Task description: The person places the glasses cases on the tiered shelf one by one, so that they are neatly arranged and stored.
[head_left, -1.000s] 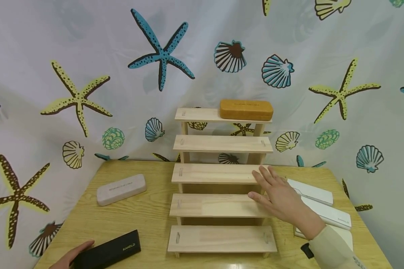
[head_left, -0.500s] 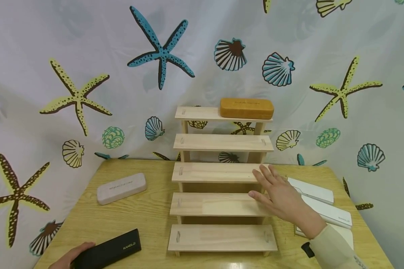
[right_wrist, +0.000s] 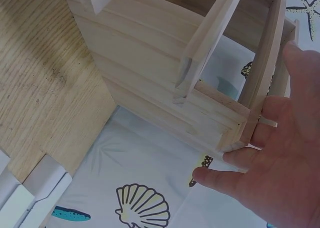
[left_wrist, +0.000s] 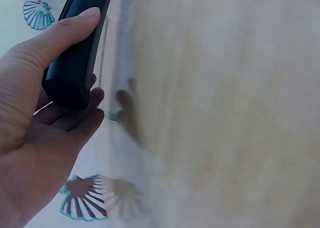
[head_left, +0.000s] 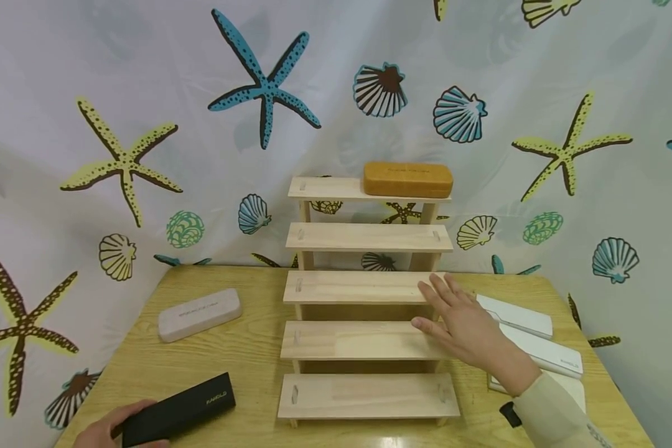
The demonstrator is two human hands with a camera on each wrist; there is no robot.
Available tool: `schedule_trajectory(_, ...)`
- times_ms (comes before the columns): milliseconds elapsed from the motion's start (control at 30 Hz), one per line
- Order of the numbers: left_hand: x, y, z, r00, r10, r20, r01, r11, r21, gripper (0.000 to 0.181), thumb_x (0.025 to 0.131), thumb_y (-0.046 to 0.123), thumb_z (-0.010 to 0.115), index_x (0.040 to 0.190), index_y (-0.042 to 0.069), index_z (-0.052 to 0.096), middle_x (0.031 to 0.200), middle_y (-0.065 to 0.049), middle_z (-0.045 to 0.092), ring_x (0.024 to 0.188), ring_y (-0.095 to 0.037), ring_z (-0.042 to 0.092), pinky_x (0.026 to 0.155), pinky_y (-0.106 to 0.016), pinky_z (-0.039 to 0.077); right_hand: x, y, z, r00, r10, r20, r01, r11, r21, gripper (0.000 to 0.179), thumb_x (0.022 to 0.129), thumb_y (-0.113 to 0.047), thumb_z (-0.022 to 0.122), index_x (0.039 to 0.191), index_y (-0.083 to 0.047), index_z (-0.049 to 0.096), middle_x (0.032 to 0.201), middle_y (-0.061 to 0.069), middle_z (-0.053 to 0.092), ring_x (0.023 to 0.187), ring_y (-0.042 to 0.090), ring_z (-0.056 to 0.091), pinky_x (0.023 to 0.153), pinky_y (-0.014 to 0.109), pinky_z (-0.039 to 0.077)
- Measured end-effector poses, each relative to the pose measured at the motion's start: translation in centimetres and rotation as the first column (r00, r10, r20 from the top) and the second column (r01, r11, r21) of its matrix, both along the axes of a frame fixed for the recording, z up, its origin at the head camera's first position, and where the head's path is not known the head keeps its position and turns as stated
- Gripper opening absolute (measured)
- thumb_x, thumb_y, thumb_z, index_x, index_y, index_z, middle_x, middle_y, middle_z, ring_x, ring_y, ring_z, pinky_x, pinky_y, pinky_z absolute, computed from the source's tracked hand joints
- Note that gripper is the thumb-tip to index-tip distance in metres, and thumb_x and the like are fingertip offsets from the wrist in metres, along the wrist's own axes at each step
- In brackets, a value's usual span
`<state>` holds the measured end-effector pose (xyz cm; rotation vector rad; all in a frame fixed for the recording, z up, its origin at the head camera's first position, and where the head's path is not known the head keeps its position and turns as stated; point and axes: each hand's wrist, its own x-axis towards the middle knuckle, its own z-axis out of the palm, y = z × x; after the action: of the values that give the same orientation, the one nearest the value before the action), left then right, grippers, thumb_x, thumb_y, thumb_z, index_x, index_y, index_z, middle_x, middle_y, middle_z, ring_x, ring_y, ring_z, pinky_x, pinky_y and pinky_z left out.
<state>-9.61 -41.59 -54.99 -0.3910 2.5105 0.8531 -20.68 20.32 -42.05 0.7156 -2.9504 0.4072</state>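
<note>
My left hand (head_left: pixel 109 426) grips a black glasses case (head_left: pixel 179 407) with gold lettering at the table's front left. The left wrist view shows the thumb (left_wrist: pixel 80 26) on top of this case (left_wrist: pixel 75 63) and the fingers beneath. At the right end of the wooden tiered shelf (head_left: pixel 364 342), my right hand (head_left: pixel 470 330) rests against the third tier with its fingers extended. It holds nothing; the right wrist view shows its fingers (right_wrist: pixel 220 180) along the shelf's side. An orange-brown glasses case (head_left: pixel 407 180) lies on the right of the top tier.
A pale grey glasses case (head_left: pixel 200 315) lies on the table (head_left: pixel 257 373), left of the shelf. Several white cases (head_left: pixel 540 348) lie to its right, partly behind my right forearm. Near that sleeve is a small black object (head_left: pixel 509 414). A patterned curtain (head_left: pixel 336 137) hangs behind.
My left hand has tilted and slightly raised the black glasses case, and its thumb now shows at the near side. My right hand stays at the shelf. The head view shifts slightly.
</note>
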Motion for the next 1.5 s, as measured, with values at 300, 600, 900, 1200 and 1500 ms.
schedule_trajectory(300,-1.1,2.4,4.7,0.984,0.0,-0.179,-0.004,1.0,-0.025,0.103,0.083,0.068,0.079,0.159,0.007,0.045,0.155,-0.037,0.046,0.125,-0.053,0.06,0.086,-0.051,0.059,-0.1,0.2,-0.2,1.0,0.003,-0.006,-0.003,1.0,0.008,0.077,0.107,-0.055,0.052,0.166,-0.009,0.033,0.173,0.021,0.026,0.16,0.047,0.021,0.116,0.075,0.034)
schedule_trajectory(600,-3.0,3.9,10.0,0.917,-0.057,-0.395,0.055,0.998,-0.018,0.095,0.087,0.058,0.081,0.159,0.007,0.046,0.158,-0.038,0.042,0.134,-0.057,0.051,0.093,-0.057,0.059,-0.2,0.2,-0.2,1.0,0.0,0.013,0.0,1.0,0.006,0.078,0.107,-0.056,0.051,0.167,-0.01,0.032,0.174,0.019,0.023,0.161,0.046,0.018,0.118,0.075,0.032)
schedule_trajectory(900,-5.9,4.4,14.3,0.838,-0.126,-0.531,0.128,0.991,-0.033,0.086,0.089,0.047,0.084,0.158,0.01,0.048,0.157,-0.032,0.046,0.134,-0.055,0.052,0.075,-0.02,0.049,-0.1,0.2,0.1,1.0,-0.005,0.024,0.005,1.0,0.006,0.078,0.107,-0.056,0.052,0.166,-0.01,0.032,0.174,0.019,0.023,0.162,0.045,0.018,0.118,0.074,0.032)
schedule_trajectory(1200,-8.8,5.9,17.8,0.745,-0.159,-0.648,0.193,0.981,-0.018,0.078,0.089,0.038,0.087,0.154,0.011,0.054,0.141,-0.026,0.062,0.096,0.017,0.053,0.066,-0.024,0.054,-0.2,0.3,-0.1,1.0,-0.002,0.02,0.003,1.0,-0.008,0.077,0.107,-0.056,0.052,0.167,-0.01,0.031,0.174,0.019,0.024,0.161,0.046,0.018,0.121,0.072,0.03)
schedule_trajectory(1500,-12.1,8.5,20.7,0.718,-0.203,-0.666,0.242,0.97,-0.034,0.076,0.09,0.04,0.086,0.153,0.01,0.055,0.141,-0.025,0.063,0.103,0.001,0.062,0.069,-0.021,0.054,-0.3,0.3,-0.1,1.0,-0.001,0.013,0.001,1.0,-0.001,0.078,0.107,-0.056,0.052,0.167,-0.01,0.032,0.174,0.019,0.024,0.161,0.047,0.019,0.121,0.071,0.031)
